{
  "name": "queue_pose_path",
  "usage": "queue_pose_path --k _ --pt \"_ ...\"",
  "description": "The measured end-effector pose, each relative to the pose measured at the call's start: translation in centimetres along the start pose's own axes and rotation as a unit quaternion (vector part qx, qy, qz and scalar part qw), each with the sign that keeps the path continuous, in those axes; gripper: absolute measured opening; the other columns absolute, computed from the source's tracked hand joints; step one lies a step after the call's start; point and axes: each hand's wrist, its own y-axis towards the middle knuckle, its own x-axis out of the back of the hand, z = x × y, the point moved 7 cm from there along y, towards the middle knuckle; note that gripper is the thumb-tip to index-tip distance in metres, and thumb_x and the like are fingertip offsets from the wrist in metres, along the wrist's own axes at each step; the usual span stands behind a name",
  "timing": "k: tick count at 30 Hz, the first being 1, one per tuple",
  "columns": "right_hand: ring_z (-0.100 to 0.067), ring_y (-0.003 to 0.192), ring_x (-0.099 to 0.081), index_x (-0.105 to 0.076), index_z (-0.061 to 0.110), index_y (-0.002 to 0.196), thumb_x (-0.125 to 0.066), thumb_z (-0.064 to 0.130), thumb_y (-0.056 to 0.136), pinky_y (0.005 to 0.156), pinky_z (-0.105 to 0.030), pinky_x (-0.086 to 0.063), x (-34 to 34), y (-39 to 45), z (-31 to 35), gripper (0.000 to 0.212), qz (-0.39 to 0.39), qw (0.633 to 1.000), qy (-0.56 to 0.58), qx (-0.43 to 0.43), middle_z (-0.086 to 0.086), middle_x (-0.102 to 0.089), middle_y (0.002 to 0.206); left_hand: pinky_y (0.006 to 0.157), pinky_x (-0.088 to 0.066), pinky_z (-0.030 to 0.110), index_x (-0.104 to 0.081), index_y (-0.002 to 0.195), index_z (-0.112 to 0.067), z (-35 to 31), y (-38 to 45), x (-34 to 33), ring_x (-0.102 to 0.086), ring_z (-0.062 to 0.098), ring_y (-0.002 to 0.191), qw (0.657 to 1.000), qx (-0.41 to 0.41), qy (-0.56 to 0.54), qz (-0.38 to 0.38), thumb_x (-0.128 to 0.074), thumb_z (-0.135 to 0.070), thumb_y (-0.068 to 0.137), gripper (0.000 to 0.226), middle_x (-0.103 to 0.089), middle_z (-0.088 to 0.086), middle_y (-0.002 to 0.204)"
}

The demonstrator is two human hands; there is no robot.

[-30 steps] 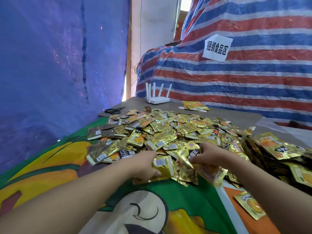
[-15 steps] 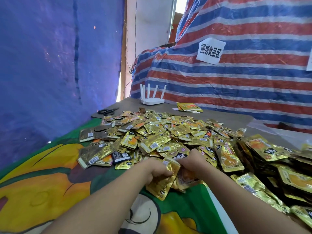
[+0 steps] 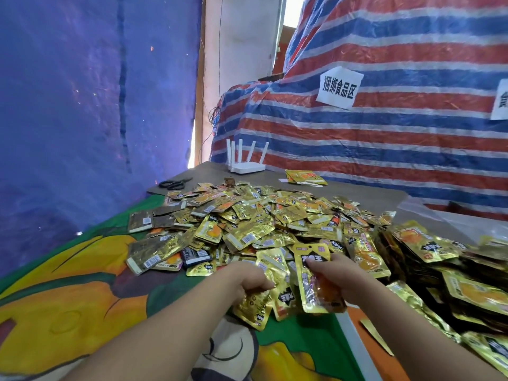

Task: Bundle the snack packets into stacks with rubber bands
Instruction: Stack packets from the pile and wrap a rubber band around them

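Observation:
A big loose pile of gold foil snack packets (image 3: 264,215) covers the middle of the table. At its near edge my left hand (image 3: 247,279) grips a few gold packets (image 3: 261,298) that hang below its fingers. My right hand (image 3: 335,279) holds another small stack of packets (image 3: 313,281), the top one upright with a black label and an orange window. The two handfuls overlap each other. No rubber band is visible.
Stacked packets (image 3: 428,243) crowd the right side of the table. A white router (image 3: 246,166), black scissors (image 3: 174,183) and a few flat packets (image 3: 305,177) lie at the far end. A cartoon-print cloth (image 3: 82,284) covers the near table. Tarps hang behind and to the left.
Both hands have drawn a little toward me out of the pile with their packets. The right hand's stack now stands more upright beside the left hand's packets.

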Motion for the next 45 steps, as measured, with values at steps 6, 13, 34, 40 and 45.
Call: queue_pose_path --k 6,13,34,40,45 --pt "-0.029 0.08 -0.066 -0.048 0.001 0.118 -0.074 0.023 0.089 0.066 -0.039 -0.059 -1.2 0.8 -0.2 0.045 0.031 0.999 0.022 -0.005 -0.021 -0.063 0.099 0.091 -0.055 0.05 -0.057 0.12 -0.008 -1.4 0.2 1.9 -0.068 0.029 0.099 0.996 -0.069 -0.054 0.003 -0.066 -0.014 0.092 0.031 -0.07 0.015 0.11" --pt "-0.018 0.073 -0.073 -0.057 0.018 0.109 -0.063 0.033 0.097 0.066 -0.038 -0.062 -1.8 1.6 3.1 0.02 0.002 0.99 -0.111 0.087 -0.004 -0.071 0.093 0.062 -0.045 0.026 -0.051 0.117 -0.013 -7.3 1.1 8.0 -0.058 0.014 0.086 0.913 -0.224 0.277 -0.199 -0.061 -0.029 0.096 0.028 -0.057 -0.001 0.101" --pt "-0.021 0.109 -0.059 -0.045 0.02 0.137 -0.063 0.033 0.096 0.095 -0.041 -0.053 -8.5 8.4 11.2 0.047 0.119 0.795 -0.551 0.224 -0.005 -0.058 0.132 0.055 -0.035 0.016 -0.026 0.141 -0.025 -2.6 3.2 11.5 -0.046 0.012 0.092 0.917 -0.206 0.217 -0.263 -0.071 -0.028 0.089 0.069 -0.046 0.006 0.144" --pt "-0.019 0.113 -0.057 -0.049 0.018 0.134 -0.059 0.033 0.097 0.111 -0.044 -0.039 -9.4 6.0 10.2 0.042 0.081 0.784 -0.558 0.259 -0.003 -0.062 0.125 0.113 -0.031 0.042 -0.012 0.156 -0.022 0.4 1.5 12.4 -0.027 0.026 0.146 0.946 -0.207 0.129 -0.214 -0.068 -0.034 0.091 0.087 -0.018 0.003 0.163" --pt "-0.015 0.095 -0.06 -0.051 0.025 0.103 -0.062 0.032 0.095 0.08 -0.031 -0.055 -10.5 3.3 8.7 0.015 0.103 0.778 -0.542 0.301 0.007 -0.059 0.101 0.114 -0.029 0.044 -0.017 0.156 -0.018 1.3 0.1 11.9 -0.027 0.028 0.146 0.956 -0.205 0.052 -0.202 -0.066 -0.032 0.093 0.081 -0.022 0.005 0.162"
